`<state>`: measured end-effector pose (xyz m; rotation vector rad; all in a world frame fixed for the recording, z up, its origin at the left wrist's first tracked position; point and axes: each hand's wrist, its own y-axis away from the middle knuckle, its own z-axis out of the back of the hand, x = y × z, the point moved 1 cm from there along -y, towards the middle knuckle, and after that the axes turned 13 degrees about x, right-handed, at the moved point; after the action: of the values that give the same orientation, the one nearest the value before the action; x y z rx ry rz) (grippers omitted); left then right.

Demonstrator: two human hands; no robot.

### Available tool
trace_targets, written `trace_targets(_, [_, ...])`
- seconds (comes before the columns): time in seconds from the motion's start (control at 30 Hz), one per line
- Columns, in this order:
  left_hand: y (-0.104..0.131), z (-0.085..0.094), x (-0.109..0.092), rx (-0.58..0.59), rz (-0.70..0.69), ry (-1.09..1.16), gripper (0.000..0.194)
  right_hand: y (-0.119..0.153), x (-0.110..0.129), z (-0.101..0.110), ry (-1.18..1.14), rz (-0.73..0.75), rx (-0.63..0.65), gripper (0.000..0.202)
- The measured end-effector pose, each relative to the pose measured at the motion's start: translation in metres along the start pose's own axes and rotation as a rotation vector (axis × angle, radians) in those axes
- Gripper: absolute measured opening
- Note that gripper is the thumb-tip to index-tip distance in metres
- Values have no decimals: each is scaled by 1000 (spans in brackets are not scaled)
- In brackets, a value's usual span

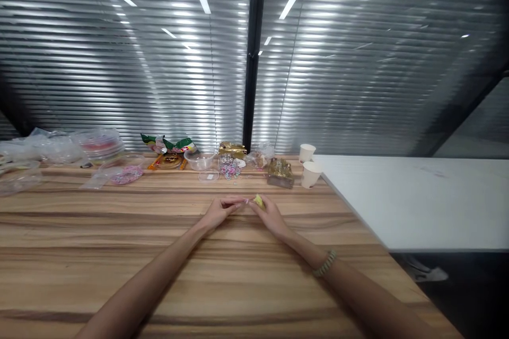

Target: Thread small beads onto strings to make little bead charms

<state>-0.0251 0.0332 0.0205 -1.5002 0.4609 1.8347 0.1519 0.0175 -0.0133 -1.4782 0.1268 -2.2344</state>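
Note:
Both my hands rest on the wooden table [119,254], meeting at its middle. My right hand [270,216] pinches a small yellow piece [259,201] between its fingertips. My left hand [220,210] reaches over to it, its fingertips touching a tiny pale bit at the yellow piece's left end. A beaded bracelet [325,264] sits on my right wrist. What the small piece is cannot be made out.
Along the far edge lie clear plastic bowls [200,160], a bag of pink beads [126,174], snack packets [170,145], gold wrappers [280,170] and two paper cups [310,174]. A white table [417,196] adjoins on the right. Window blinds stand behind.

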Motion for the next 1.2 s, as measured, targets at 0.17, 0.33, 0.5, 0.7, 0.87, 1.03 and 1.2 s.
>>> trace_targets(0.17, [-1, -2, 1, 25, 26, 2, 29, 1, 3, 1, 36, -25, -4, 26])
trace_targets(0.33, [-1, -5, 0, 51, -31, -58, 30, 0, -2, 0, 87, -5, 26, 20])
trace_targets(0.5, [1, -16, 4, 141, -149, -473, 30, -1, -6, 1, 61, -41, -117, 22])
trace_targets(0.7, [2, -23, 14, 263, -149, -885, 38, -1, -8, 0, 3, -74, -161, 24])
trace_targets(0.87, [0, -23, 13, 214, -172, -834, 34, -2, -12, 0, 19, -83, -162, 23])
trace_targets(1.03, [-1, -16, 10, 98, -143, -446, 28, -2, -9, 0, 58, -50, -60, 17])
trace_targets(1.2, [-2, -8, 12, -47, 23, -128, 22, -1, -4, -1, 123, -22, 38, 14])
